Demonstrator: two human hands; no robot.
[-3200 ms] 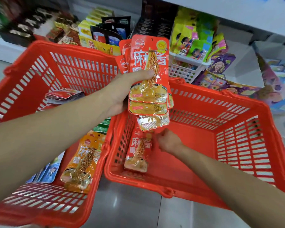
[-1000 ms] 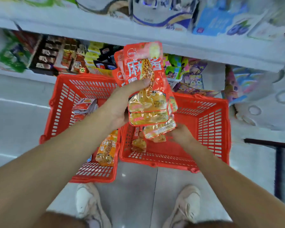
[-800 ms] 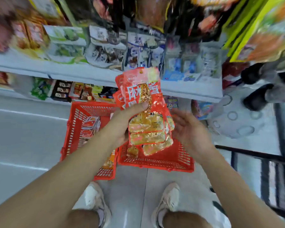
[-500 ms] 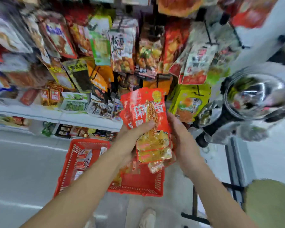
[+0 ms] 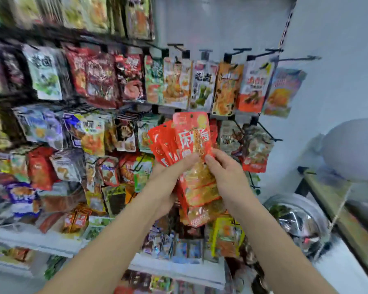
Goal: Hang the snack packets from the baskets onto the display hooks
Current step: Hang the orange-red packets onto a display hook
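Note:
A fanned stack of red and orange snack packets (image 5: 192, 145) with white characters is held up in front of the display wall. My left hand (image 5: 168, 181) grips the stack from the left, thumb across the front packet. My right hand (image 5: 225, 175) pinches the front packet's right edge between thumb and fingers. Black display hooks (image 5: 270, 133) jut out just right of the stack, with more hooks (image 5: 242, 49) along the top row. The baskets are out of view.
Rows of hanging snack packets (image 5: 176, 81) cover the wall from left to centre. A white shelf (image 5: 174, 268) with small boxed goods runs below. At right stand a metal bowl (image 5: 295, 219) and a dark-framed table (image 5: 331, 198) against a white wall.
The view has swung up from the red baskets on the floor to the display wall. The stack rose with my left hand, and my right hand came up from the basket to take its right edge.

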